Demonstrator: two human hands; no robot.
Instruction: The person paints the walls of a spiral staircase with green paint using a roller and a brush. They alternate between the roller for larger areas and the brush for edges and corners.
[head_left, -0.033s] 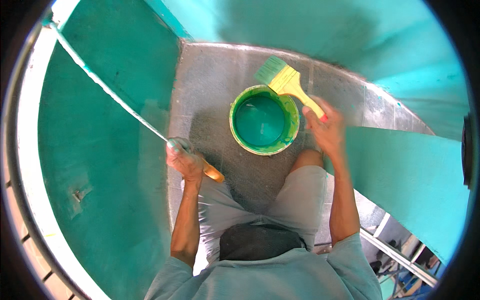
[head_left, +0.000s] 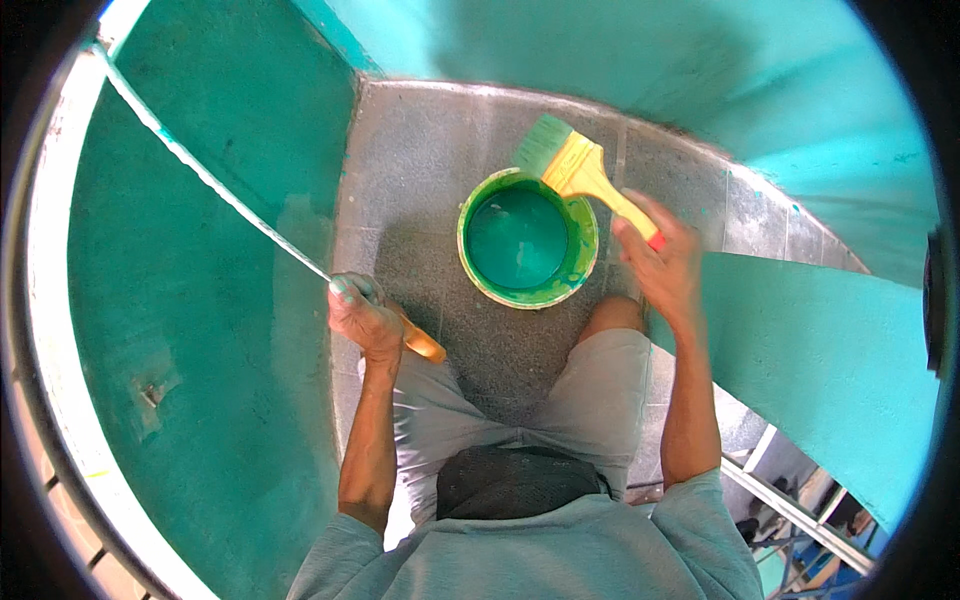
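My right hand (head_left: 663,262) is closed round the red-tipped end of a wide yellow paintbrush (head_left: 585,176). Its bristles, stained green, point up and left above the far rim of a paint bucket (head_left: 583,262). Green paint (head_left: 520,240) lies inside that bucket, and the rim is smeared with it. At the left, my left hand (head_left: 364,315) grips a long-rodded paint roller (head_left: 225,194) by its orange handle. The thin white rod, spattered with paint, runs up and left to the pale wall edge; the roller's head cannot be made out there.
Dark green wall (head_left: 210,330) rises close on the left, with a white edge beyond it. A lighter turquoise wall (head_left: 620,50) curves along the far side. At the right is a turquoise panel (head_left: 810,330), with white metal bars (head_left: 800,515) below. Grey tiles (head_left: 410,140) cover the floor.
My right hand and the brush have shifted slightly right and down. My left hand with the roller has moved a little left. Both grips are unchanged.
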